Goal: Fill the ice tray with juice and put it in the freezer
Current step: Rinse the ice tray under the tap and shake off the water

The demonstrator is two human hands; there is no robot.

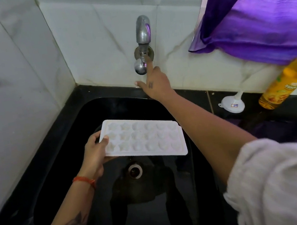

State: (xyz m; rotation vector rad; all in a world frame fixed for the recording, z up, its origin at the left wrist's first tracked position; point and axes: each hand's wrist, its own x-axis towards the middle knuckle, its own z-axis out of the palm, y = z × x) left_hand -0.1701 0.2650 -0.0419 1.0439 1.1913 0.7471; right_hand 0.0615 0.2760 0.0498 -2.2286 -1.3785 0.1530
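A white ice tray (pixel 147 137) with star-shaped cells is held level over the black sink (pixel 52 146), its cells looking empty. My left hand (pixel 94 155) grips the tray's left short edge, thumb on top. My right hand (pixel 156 84) reaches up to the chrome wall tap (pixel 143 42), forefinger touching the round knob, the other fingers spread; it holds nothing. No water is running. A bottle of orange-yellow juice (pixel 286 84) stands on the counter at the right.
A small white funnel (pixel 233 102) lies on the dark counter next to the bottle. A purple cloth (pixel 263 8) hangs over the wall at the upper right. The sink drain (pixel 134 170) sits below the tray. White tiled walls close in the left and back.
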